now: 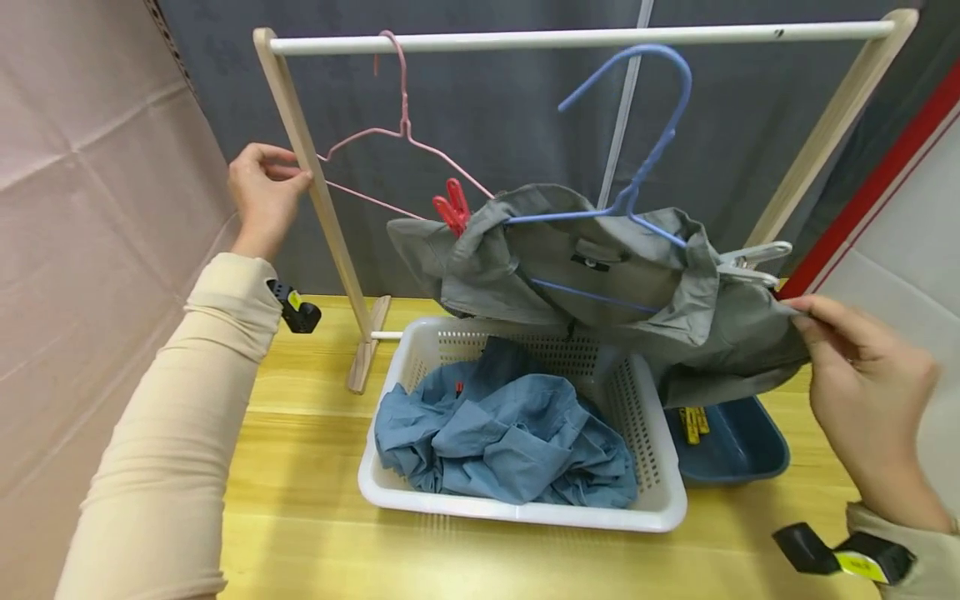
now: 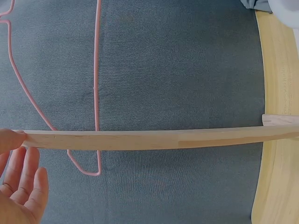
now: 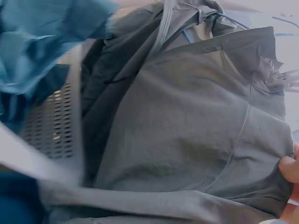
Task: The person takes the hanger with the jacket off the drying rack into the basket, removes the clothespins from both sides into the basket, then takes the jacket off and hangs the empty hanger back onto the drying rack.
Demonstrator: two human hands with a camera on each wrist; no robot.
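A grey garment (image 1: 585, 275) hangs on a blue hanger (image 1: 645, 167) above the white basket (image 1: 525, 508). The hanger's hook reaches up to the white rail (image 1: 570, 37); I cannot tell whether it rests on it. A red clothespin (image 1: 452, 208) clips the garment's left end and a white clothespin (image 1: 753, 258) its right end. My right hand (image 1: 806, 312) pinches the garment's right edge; the right wrist view shows fingertips (image 3: 289, 168) on the grey garment (image 3: 187, 140). My left hand (image 1: 288, 171) holds the rack's left wooden upright (image 1: 322, 200), thumb on the upright (image 2: 140, 139).
A crumpled blue garment (image 1: 502, 433) lies in the basket. An empty pink hanger (image 1: 397, 133) hangs on the rail at the left. A dark blue tray (image 1: 738, 450) with yellow pegs sits right of the basket on the yellow wooden table (image 1: 300, 533). A pink wall stands at the left.
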